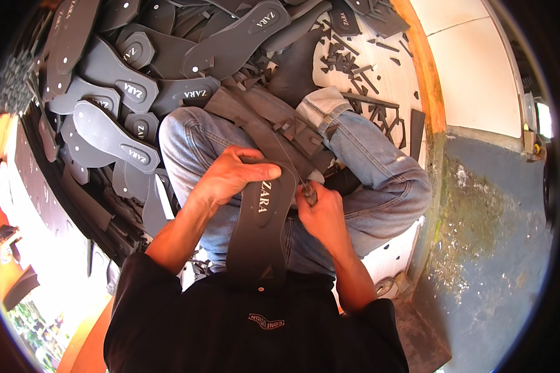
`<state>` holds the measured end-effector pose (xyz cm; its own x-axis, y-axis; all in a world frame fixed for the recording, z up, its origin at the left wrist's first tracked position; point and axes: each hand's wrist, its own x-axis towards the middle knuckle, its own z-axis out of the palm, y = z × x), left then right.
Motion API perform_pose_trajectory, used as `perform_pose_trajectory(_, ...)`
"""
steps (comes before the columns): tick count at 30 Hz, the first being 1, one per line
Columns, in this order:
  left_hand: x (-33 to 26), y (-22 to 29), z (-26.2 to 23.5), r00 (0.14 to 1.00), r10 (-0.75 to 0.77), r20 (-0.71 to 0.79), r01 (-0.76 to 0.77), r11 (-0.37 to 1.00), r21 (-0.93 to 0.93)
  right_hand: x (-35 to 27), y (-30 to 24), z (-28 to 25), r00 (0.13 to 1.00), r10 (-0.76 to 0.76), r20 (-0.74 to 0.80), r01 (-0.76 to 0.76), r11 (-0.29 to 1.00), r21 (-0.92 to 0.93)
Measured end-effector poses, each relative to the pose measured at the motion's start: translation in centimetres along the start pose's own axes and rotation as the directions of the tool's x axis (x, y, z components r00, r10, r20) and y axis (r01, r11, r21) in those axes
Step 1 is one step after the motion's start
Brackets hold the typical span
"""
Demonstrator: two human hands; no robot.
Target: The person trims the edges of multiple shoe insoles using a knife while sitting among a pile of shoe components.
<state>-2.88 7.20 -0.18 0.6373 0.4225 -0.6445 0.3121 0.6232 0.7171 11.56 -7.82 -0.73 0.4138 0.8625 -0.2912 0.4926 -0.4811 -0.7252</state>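
Note:
My left hand [230,177] grips a dark grey shoe sole [249,239] near its heel end, thumb on top and the other fingers partly hidden. The sole lies lengthwise from my lap toward my chest, with light lettering on its oval heel patch. My right hand [322,211] is closed around the short handle of a thin-bladed knife [309,194], right beside the sole's heel edge. Its narrow blade points away from me, and part of it is hard to make out. Just beyond both hands, dark strips of sheet material [249,118] lie across my crossed legs.
Many similar soles [115,133] are heaped at the far left, overlapping one another. Narrow dark offcuts [348,62] lie scattered on the pale floor at the far right. An orange-brown edge [430,74] borders that floor, with a grey-blue stained surface [491,211] beyond it.

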Motion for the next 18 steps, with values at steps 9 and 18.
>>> perform_pose_trajectory(9, -1.3, 1.1, -5.2, 0.755, 0.241, -0.61, -0.491, 0.825, -0.281, 1.6, 2.2, -3.2, 0.919, 0.324, -0.225, -0.226, 0.9, 0.371)
perform_pose_trajectory(18, -1.8, 0.4, 5.1, 0.978, 0.045, -0.204, -0.167, 0.754, -0.636, -2.7, 2.5, -3.5, 0.926, 0.225, -0.302, -0.12, 0.937, 0.328)
